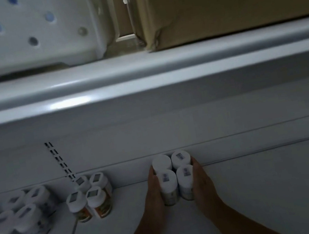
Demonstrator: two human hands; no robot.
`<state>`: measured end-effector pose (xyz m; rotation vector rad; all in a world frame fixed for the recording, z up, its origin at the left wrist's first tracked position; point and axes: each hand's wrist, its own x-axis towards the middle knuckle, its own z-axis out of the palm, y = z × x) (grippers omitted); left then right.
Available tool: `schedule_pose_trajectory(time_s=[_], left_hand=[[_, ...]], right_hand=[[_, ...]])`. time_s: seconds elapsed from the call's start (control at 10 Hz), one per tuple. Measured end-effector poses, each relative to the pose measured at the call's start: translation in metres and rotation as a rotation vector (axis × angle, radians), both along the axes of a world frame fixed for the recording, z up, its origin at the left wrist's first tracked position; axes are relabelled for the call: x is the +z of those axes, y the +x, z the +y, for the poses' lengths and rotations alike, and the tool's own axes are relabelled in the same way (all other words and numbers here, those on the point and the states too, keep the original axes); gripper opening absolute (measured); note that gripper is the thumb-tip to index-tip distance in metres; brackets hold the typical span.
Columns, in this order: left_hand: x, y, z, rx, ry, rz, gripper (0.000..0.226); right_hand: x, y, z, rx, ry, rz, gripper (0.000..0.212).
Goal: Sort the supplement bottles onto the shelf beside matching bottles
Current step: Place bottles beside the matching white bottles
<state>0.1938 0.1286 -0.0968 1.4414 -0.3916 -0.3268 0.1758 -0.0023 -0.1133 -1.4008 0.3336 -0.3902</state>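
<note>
Hands: left hand (154, 187) and right hand (199, 178) press flat against opposite sides of the four-bottle cluster (173, 177).
Cluster: upright on the shelf (265, 190), directly between both hands, against the back wall.
Nearer hand: neither; equal.
Neighbours: orange-labelled bottles (90, 196) lie left.

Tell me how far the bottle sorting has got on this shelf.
Looks done: two groups of four stand on the shelf, the larger white-capped bottles at far left and the orange-labelled bottles beside them. In hand: the left hand and right hand press a third block of four bottles together near the back. Left: no unsorted bottles show.
</note>
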Motion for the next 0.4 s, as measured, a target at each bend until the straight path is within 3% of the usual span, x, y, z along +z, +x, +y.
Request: schedule_pose_trajectory(time_s=[0.1, 0.2, 0.3, 0.4], left_hand=[[0.02, -0.009, -0.003, 0.161, 0.125, -0.036, 0.045], [0.035, -0.02, 0.02, 0.273, 0.216, -0.129, 0.04], [0.049, -0.035, 0.065, 0.177, 0.445, -0.328, 0.037], [0.087, -0.045, 0.125, -0.058, 0.795, -0.445, 0.048]], right_hand=[[0.007, -0.009, 0.0, -0.038, 0.019, 0.04, 0.034], [0.023, -0.033, -0.011, -0.197, -0.233, 0.043, 0.04], [0.053, -0.068, -0.011, -0.264, -0.571, -0.021, 0.05], [0.089, -0.088, 0.002, -0.083, -0.841, 0.022, 0.061]])
